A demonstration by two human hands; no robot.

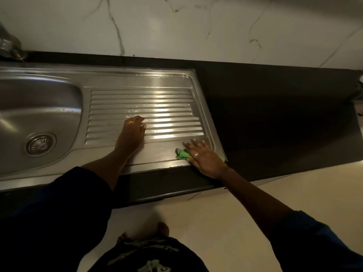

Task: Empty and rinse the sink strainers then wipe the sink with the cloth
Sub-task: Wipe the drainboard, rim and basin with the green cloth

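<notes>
The person leans over a stainless steel sink (49, 107) set into a dark bench (275, 118). The right hand (204, 157) lies flat on a green cloth (181, 154), its fingers straight and slightly spread, pressing the cloth down onto the smooth border of the drainboard (157, 95) at its near right corner, close to the edge where the steel meets the bench. Most of the cloth is bunched under the palm; a crumpled part shows to the left of the fingers and a small tip shows past the wrist on the right. A ring (196, 155) shows on one finger of this hand.

The left hand (133, 134) rests palm down on the ribbed part of the drainboard, well apart from the cloth, its fingers close together and reaching forward across the ribs, holding nothing.

In the basin on the left, a round metal strainer (40, 144) sits in the drain hole. Small water drops glint on the ribs beyond the left hand.

Behind the sink stands a white marbled wall (176, 26), with the blurred base of a tap (9, 47) at the far left. Below the bench edge lie a pale floor (235, 213) and a bare foot (163, 228).
</notes>
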